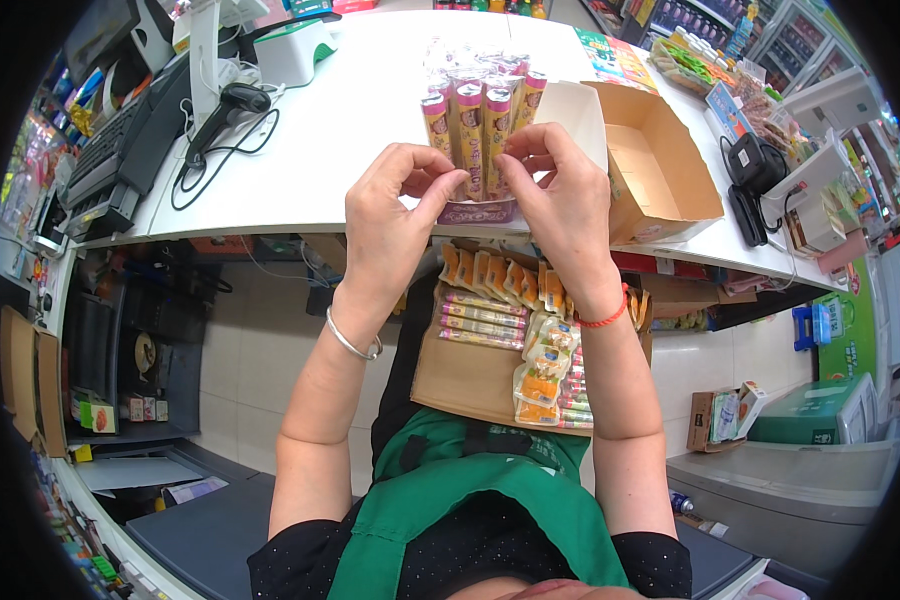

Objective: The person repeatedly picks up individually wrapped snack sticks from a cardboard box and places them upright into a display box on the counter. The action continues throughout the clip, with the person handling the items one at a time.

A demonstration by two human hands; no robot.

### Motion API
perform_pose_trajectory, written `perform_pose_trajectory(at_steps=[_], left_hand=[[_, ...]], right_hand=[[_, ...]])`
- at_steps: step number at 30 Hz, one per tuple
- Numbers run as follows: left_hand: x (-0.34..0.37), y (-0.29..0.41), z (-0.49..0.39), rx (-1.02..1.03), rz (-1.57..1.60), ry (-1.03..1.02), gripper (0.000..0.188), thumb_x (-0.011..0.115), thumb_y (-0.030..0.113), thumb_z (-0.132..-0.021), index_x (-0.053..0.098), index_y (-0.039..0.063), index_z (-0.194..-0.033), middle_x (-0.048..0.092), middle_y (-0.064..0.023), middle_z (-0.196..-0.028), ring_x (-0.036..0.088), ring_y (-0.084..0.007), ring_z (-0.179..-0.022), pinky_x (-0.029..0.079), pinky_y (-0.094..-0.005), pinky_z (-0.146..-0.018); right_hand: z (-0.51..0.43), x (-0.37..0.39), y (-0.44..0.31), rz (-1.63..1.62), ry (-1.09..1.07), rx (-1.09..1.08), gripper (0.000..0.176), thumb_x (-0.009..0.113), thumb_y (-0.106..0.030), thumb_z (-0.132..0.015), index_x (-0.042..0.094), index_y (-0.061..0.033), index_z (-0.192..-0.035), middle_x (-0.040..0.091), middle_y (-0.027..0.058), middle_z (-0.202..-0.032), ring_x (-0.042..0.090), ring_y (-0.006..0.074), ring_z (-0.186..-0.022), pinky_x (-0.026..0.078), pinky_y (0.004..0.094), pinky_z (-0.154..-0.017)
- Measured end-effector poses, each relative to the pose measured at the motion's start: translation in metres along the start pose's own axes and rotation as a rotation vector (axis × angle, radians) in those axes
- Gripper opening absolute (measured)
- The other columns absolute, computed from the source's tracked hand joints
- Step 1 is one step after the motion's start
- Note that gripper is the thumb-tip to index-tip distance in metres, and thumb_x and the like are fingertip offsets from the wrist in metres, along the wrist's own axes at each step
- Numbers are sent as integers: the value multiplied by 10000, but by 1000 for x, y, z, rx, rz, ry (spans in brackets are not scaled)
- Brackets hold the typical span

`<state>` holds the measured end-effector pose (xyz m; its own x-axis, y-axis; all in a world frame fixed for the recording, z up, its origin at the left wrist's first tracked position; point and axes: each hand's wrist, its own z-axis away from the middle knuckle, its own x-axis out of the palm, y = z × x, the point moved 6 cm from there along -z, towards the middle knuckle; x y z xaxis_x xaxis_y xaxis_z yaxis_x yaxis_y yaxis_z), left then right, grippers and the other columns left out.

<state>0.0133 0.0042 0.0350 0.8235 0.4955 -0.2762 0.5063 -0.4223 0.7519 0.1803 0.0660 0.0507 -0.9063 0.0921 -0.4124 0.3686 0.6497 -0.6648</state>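
Observation:
A bunch of yellow snack sticks with pink ends and clear wrapper tips stands upright in a purple-fronted display box on the white counter. My left hand is at the bunch's left side, thumb and forefinger close together. On the other side, my right hand has its thumb and fingertips by the right-hand sticks. Whether either hand pinches a stick or wrapper cannot be made out. Below, a shallow cardboard tray on my lap carries orange snack packets, yellow-and-pink sticks and pale-and-orange pouches.
An open cardboard box stands right of the display box. To the left are a corded barcode scanner and a keyboard. A black device with cables sits at the right. Drawers and shelves lie under the counter.

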Motion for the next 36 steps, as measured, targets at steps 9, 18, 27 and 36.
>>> perform_pose_trajectory(at_steps=[9, 18, 27, 36], left_hand=[[3, 1, 3, -12, -17, -29, 116, 771, 3, -883, 666, 15, -931, 699, -6, -860, 668, -67, -772, 544, -219, -697], [15, 13, 10, 25, 100, -61, 145, 753, -8, -872, 707, -3, -1009, 700, -78, -932, 701, -147, -763, 573, -272, -693], [23, 19, 22, -21, 190, -136, 246, 699, -27, -926, 710, 12, -1169, 731, -58, -1025, 714, -115, -864, 589, -257, -788], [26, 19, 44, -64, 166, -206, 220, 690, -11, -933, 716, 5, -1151, 743, -55, -1050, 710, -109, -866, 584, -258, -793]], right_hand=[[1, -3, 2, 22, 22, -12, 161, 771, -98, -860, 651, -26, -941, 718, 84, -857, 717, 198, -726, 544, 340, -644], [10, -10, -8, -7, 25, 10, 147, 762, -76, -858, 653, -33, -948, 697, 78, -876, 693, 180, -715, 530, 324, -630], [33, -14, -15, -79, -39, 34, 124, 737, -32, -879, 678, -22, -988, 717, 63, -881, 678, 142, -732, 533, 277, -646], [57, -19, -16, -54, -106, 37, 139, 715, 0, -896, 685, 1, -1032, 733, 66, -905, 685, 112, -787, 539, 255, -704]])
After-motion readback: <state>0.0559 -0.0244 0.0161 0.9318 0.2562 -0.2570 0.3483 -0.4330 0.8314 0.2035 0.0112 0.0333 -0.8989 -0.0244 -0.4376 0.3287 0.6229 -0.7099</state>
